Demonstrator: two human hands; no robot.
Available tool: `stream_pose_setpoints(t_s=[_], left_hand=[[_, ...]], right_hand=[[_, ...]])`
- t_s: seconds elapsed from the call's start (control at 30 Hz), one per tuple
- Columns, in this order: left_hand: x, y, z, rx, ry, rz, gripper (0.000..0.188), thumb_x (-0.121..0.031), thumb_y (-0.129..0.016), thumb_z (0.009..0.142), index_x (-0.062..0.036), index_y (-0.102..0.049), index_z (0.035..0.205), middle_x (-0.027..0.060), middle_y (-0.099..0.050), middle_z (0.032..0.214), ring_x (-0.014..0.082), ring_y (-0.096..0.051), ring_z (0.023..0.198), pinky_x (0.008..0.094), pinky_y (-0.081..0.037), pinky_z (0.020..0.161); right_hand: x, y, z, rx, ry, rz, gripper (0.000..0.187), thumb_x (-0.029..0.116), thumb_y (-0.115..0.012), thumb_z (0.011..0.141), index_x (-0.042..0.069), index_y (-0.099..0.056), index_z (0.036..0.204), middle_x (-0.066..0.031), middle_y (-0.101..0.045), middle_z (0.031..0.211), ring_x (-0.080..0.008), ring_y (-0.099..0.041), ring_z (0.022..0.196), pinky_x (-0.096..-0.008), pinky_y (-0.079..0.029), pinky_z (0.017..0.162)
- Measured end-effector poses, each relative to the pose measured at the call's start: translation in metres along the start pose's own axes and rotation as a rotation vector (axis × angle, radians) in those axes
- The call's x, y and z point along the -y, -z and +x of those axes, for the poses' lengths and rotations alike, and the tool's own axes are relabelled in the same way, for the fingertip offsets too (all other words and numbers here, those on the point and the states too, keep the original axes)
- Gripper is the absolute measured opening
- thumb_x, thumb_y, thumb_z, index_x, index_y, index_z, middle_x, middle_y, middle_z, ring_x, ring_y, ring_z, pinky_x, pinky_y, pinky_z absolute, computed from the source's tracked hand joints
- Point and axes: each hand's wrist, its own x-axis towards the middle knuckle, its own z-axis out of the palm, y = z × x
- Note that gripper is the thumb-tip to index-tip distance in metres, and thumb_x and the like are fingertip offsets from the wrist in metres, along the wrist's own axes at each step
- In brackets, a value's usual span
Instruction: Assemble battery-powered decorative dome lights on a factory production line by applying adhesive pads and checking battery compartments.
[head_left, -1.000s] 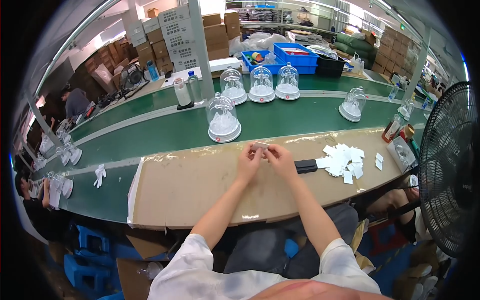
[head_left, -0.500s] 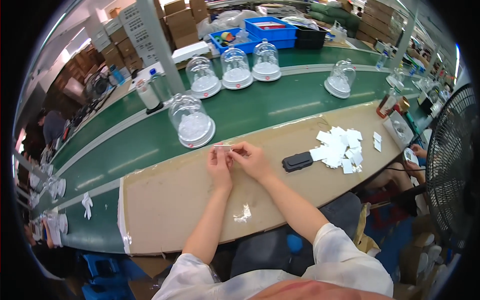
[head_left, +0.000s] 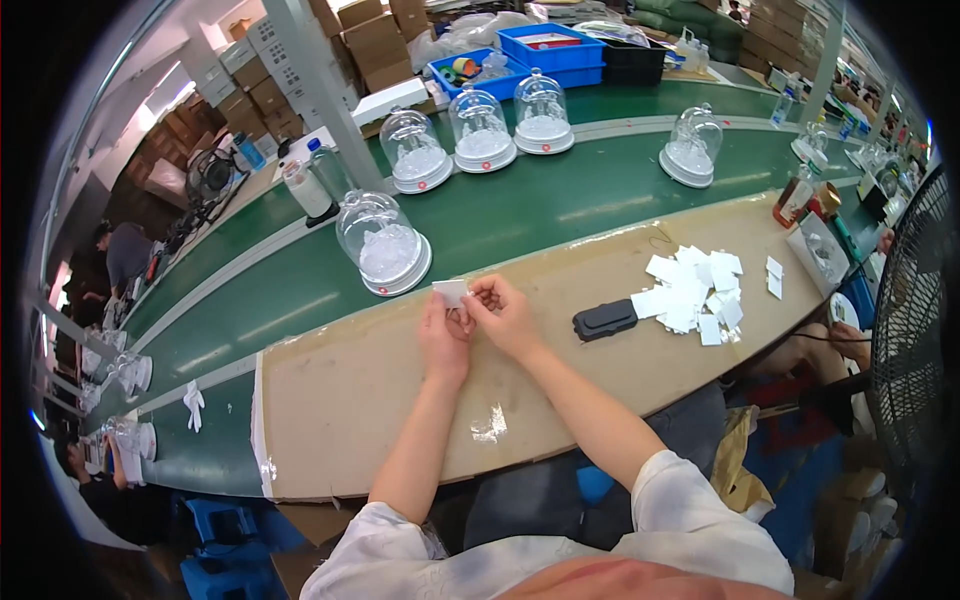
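Observation:
Between my two hands is a small white square card (head_left: 450,292), held up near the far edge of the cardboard-covered table (head_left: 340,420). My left hand (head_left: 444,338) grips it by its left and lower side. The fingertips of my right hand (head_left: 503,318) pinch its right edge. Just beyond my hands, a clear glass dome on a white round base (head_left: 384,250) stands on the green conveyor belt (head_left: 500,220). To the right of my hands lie a black oblong case (head_left: 605,320) and a loose pile of white square cards (head_left: 695,290).
Several more domes (head_left: 484,130) stand farther back on the belt. Blue bins (head_left: 550,60) sit behind them. A bottle of amber liquid (head_left: 795,195) and a black fan (head_left: 915,330) are at the right, near another person's hand (head_left: 852,345). A white glove (head_left: 193,405) lies at left.
The white card has tipped from nearly edge-on to showing its flat face. My hands stay around it in almost the same place, while the whole view has shifted slightly.

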Motion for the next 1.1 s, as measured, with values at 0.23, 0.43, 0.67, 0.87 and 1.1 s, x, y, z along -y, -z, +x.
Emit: stream_pose_setpoints(t_s=[0.23,0.43,0.67,0.87,1.1], left_hand=[[0.005,0.011,-0.002,0.046,0.039,0.089,0.021,-0.024,-0.048,0.101,-0.0065,-0.059,0.096,-0.0002,-0.055,0.071,0.0098,-0.051,0.063,0.0240,-0.041,0.057],[0.011,0.006,-0.004,0.041,-0.010,0.315,0.015,-0.014,-0.062,0.094,-0.0003,-0.062,0.100,0.0032,-0.061,0.073,0.0102,-0.054,0.059,0.0233,-0.044,0.055],[0.009,0.007,-0.007,0.026,-0.137,0.473,0.015,-0.010,-0.065,0.091,0.0025,-0.063,0.100,0.0047,-0.064,0.081,0.0100,-0.059,0.067,0.0234,-0.050,0.061],[0.012,0.005,-0.004,0.094,-0.118,0.469,0.018,-0.010,-0.064,0.093,0.0032,-0.063,0.104,0.0067,-0.067,0.088,0.0112,-0.063,0.073,0.0241,-0.052,0.065],[0.016,0.011,-0.001,0.119,-0.106,0.509,0.014,-0.010,-0.062,0.093,0.0014,-0.062,0.102,0.0062,-0.067,0.089,0.0116,-0.063,0.074,0.0251,-0.053,0.066]], right_hand=[[-0.001,-0.002,-0.002,-0.046,-0.097,0.137,0.011,0.009,-0.060,0.095,0.002,-0.052,0.097,-0.0016,-0.060,0.080,-0.0054,-0.057,0.066,-0.0201,-0.048,0.061],[-0.012,0.008,0.004,-0.239,0.011,0.068,0.010,0.012,-0.059,0.096,0.003,-0.053,0.099,-0.0004,-0.059,0.087,-0.0045,-0.057,0.074,-0.0203,-0.049,0.062],[-0.011,0.008,0.002,-0.232,0.048,0.007,0.010,0.011,-0.060,0.095,0.004,-0.054,0.099,0.0003,-0.058,0.087,-0.0049,-0.056,0.075,-0.0205,-0.048,0.066],[-0.001,0.010,-0.001,-0.174,0.227,-0.273,0.010,0.008,-0.063,0.091,0.002,-0.056,0.096,-0.0008,-0.059,0.088,-0.0072,-0.055,0.078,-0.0227,-0.046,0.069],[-0.002,0.008,0.002,-0.229,0.201,-0.192,0.010,0.007,-0.064,0.090,0.002,-0.057,0.097,-0.0018,-0.060,0.088,-0.0080,-0.056,0.079,-0.0236,-0.046,0.069]])
